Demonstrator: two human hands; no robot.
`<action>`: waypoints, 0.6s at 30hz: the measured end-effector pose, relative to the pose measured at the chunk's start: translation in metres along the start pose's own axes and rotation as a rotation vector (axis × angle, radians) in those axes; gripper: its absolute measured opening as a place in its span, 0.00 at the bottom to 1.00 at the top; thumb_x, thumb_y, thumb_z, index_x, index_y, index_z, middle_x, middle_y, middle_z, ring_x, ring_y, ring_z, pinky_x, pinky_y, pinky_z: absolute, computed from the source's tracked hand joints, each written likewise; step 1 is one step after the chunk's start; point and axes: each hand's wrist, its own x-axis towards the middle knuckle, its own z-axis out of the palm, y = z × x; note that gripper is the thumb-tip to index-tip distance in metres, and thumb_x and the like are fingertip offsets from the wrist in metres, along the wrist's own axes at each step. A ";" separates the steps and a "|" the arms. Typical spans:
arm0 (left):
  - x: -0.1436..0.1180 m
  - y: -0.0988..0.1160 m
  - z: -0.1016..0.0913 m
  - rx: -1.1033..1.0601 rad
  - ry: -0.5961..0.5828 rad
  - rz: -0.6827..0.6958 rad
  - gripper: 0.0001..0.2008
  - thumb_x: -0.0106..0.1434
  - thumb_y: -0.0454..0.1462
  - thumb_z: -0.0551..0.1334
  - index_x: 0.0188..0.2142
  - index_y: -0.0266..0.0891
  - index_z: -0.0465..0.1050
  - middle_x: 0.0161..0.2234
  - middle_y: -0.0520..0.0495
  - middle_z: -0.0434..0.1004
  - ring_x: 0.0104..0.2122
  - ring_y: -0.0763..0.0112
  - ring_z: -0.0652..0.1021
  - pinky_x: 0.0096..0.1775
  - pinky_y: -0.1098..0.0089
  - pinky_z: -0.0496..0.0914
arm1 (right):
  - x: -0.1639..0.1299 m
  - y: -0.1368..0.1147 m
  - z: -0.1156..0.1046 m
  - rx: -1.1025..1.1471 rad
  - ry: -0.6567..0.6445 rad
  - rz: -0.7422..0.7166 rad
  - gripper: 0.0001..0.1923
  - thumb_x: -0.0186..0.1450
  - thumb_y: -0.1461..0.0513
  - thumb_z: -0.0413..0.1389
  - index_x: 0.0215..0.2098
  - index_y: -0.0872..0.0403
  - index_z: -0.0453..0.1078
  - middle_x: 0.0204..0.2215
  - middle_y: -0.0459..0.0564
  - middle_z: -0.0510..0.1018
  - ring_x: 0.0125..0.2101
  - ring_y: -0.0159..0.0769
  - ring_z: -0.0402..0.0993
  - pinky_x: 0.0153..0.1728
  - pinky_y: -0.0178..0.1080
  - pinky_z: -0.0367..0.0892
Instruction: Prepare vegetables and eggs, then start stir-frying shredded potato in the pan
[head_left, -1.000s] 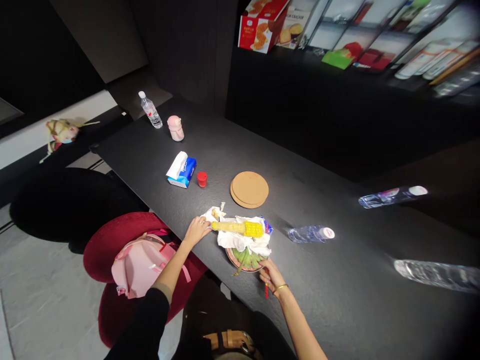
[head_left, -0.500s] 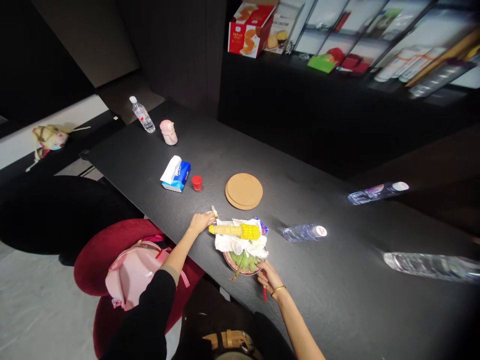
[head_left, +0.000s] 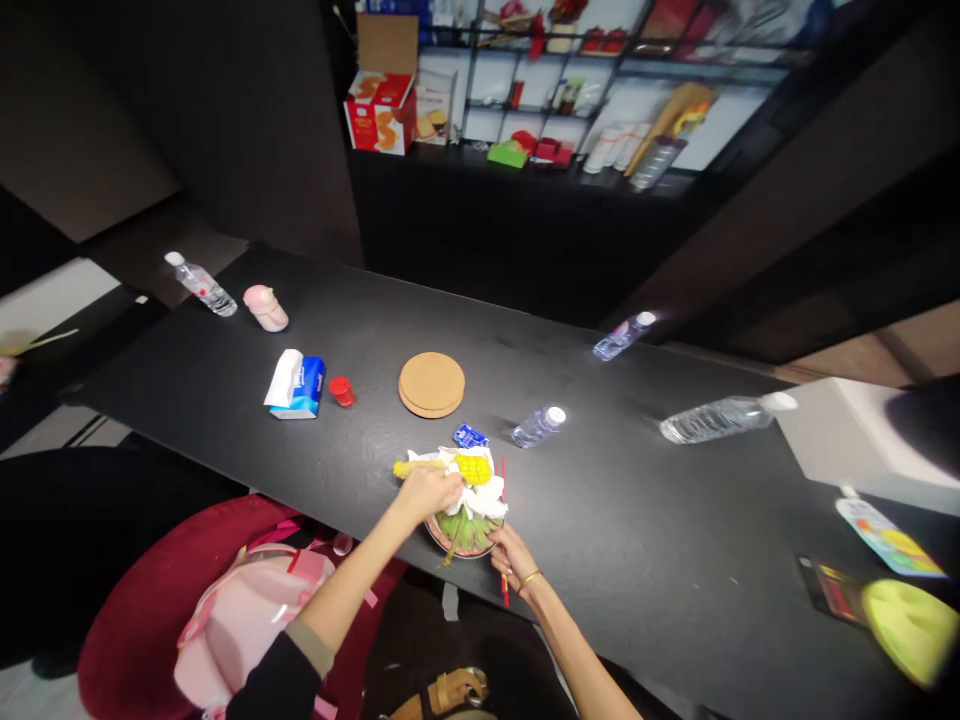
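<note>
A plate (head_left: 442,543) stands near the table's front edge, with green corn husks (head_left: 466,530) and crumpled white tissue (head_left: 486,497) piled on it. Across the pile lies a partly eaten corn cob (head_left: 474,469), yellow kernels at its right end. My left hand (head_left: 429,494) is over the plate with fingers closed at the tissue, just below the cob; what they hold is hidden. At the right rim, my right hand (head_left: 513,558) grips the plate. Red chopsticks (head_left: 505,592) pass beside that hand; whether it also holds them I cannot tell.
Behind the plate are a blue packet (head_left: 470,436) and round cork mats (head_left: 432,384). Leftward stand a red cup (head_left: 342,391) and a tissue pack (head_left: 298,385). Water bottles (head_left: 538,427) are spread around the table. A pink bag (head_left: 240,620) rests on a red chair.
My left hand has moved from the table beside the plate to over the tissue and cob. My right hand stays at the rim. The view has swung right.
</note>
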 end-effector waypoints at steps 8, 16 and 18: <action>-0.027 0.097 0.053 0.089 -0.048 0.139 0.13 0.66 0.43 0.51 0.38 0.40 0.72 0.29 0.48 0.77 0.29 0.65 0.78 0.29 0.72 0.66 | -0.068 0.032 -0.039 0.224 0.067 -0.071 0.14 0.45 0.64 0.56 0.32 0.54 0.64 0.16 0.34 0.64 0.10 0.14 0.40 0.09 0.24 0.36; -0.058 0.229 0.100 0.074 -0.129 0.430 0.15 0.67 0.42 0.48 0.37 0.41 0.72 0.27 0.48 0.76 0.29 0.67 0.78 0.29 0.72 0.66 | -0.178 0.089 -0.132 0.480 0.321 -0.220 0.14 0.45 0.63 0.58 0.30 0.53 0.61 0.16 0.35 0.66 0.10 0.14 0.40 0.10 0.24 0.36; -0.074 0.275 0.116 0.073 -0.149 0.501 0.16 0.68 0.40 0.46 0.36 0.41 0.71 0.27 0.48 0.76 0.28 0.67 0.77 0.29 0.72 0.66 | -0.214 0.108 -0.162 0.531 0.386 -0.262 0.14 0.45 0.62 0.58 0.28 0.53 0.61 0.15 0.35 0.66 0.09 0.14 0.40 0.10 0.24 0.36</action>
